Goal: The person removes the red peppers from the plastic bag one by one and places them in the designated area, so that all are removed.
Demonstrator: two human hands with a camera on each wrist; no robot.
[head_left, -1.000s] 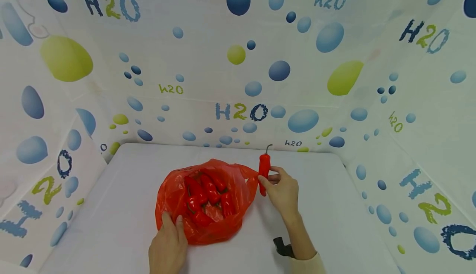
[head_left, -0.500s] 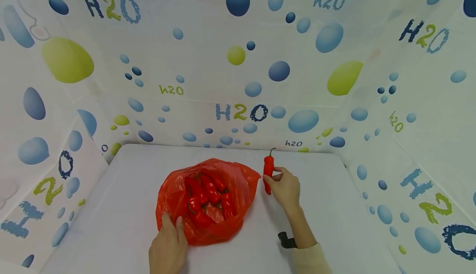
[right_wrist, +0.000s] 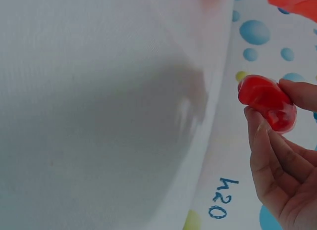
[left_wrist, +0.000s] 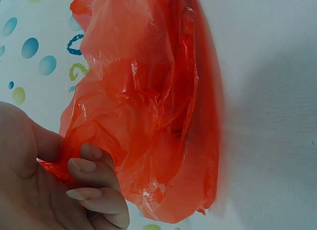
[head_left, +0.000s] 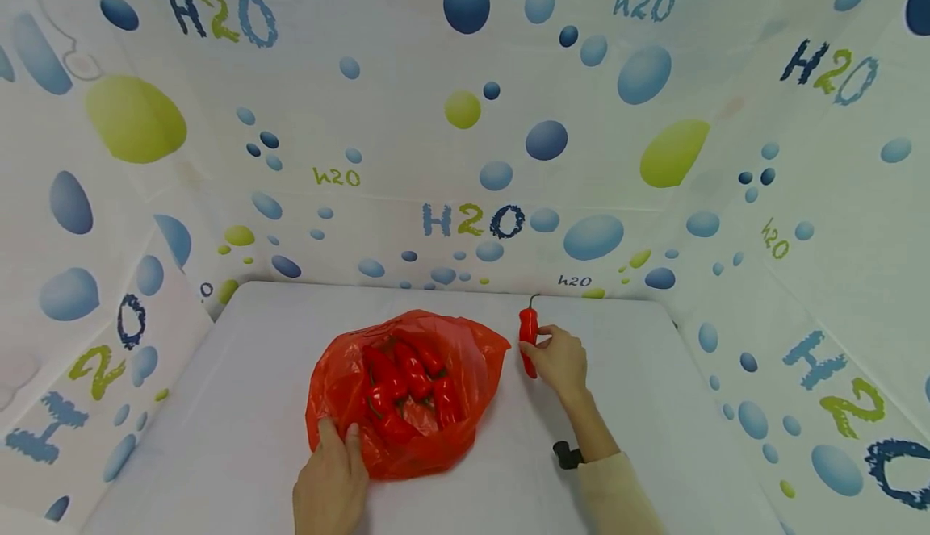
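A red plastic bag [head_left: 334,406] stands with its mouth spread wide on the white table, and several red chili peppers [head_left: 412,369] lie inside it. At the bag's near left edge, my left hand [head_left: 330,478] pinches the plastic; the left wrist view shows the thumb and curled fingers [left_wrist: 99,195] on the bag's rim. To the right of the bag, my right hand [head_left: 563,361] holds one red chili pepper [head_left: 529,325] upright by its lower part, stem up. In the right wrist view that pepper [right_wrist: 267,101] sits between thumb and fingertips, apart from the bag.
The white table [head_left: 240,374] meets a backdrop [head_left: 407,131] printed with bubbles and H2O lettering at the back and both sides. A black wrist-worn piece [head_left: 568,455] shows by the right forearm, above a pale sleeve [head_left: 617,491].
My right hand has shifted slightly right with the pepper, away from the bag's right edge. My left hand and the bag have stayed nearly where they were.
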